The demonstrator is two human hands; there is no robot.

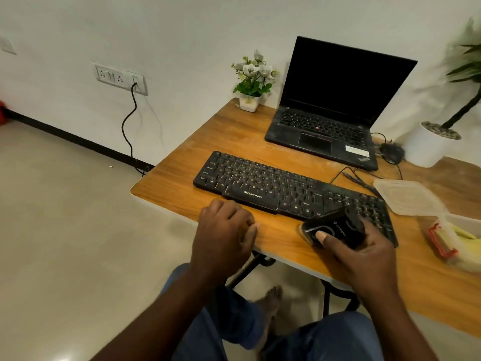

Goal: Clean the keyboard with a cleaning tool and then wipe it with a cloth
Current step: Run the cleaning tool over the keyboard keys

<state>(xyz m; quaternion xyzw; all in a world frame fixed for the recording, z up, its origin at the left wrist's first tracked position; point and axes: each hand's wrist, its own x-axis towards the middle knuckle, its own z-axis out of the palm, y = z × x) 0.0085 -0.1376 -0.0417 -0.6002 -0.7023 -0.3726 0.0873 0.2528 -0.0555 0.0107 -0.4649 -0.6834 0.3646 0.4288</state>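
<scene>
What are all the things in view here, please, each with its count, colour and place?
table: one, wooden brown, centre right.
keyboard: one, black, on the table's near side.
cleaning tool: one, black, over the keyboard's right end.
laptop: one, black, open, behind the keyboard.
mouse: one, black, right of the laptop.
flower pot: one, white, table's far corner.
large plant pot: one, white, right of the mouse.
clear lid: one, see-through, right of the keyboard.
yellow cloth: one, in a clear tub at the right edge.
wall socket: one, white, left wall, black cable plugged in.
left grip: one, the person's left hand, on the table edge, holding nothing.
right grip: one, the person's right hand, holds the cleaning tool.
</scene>
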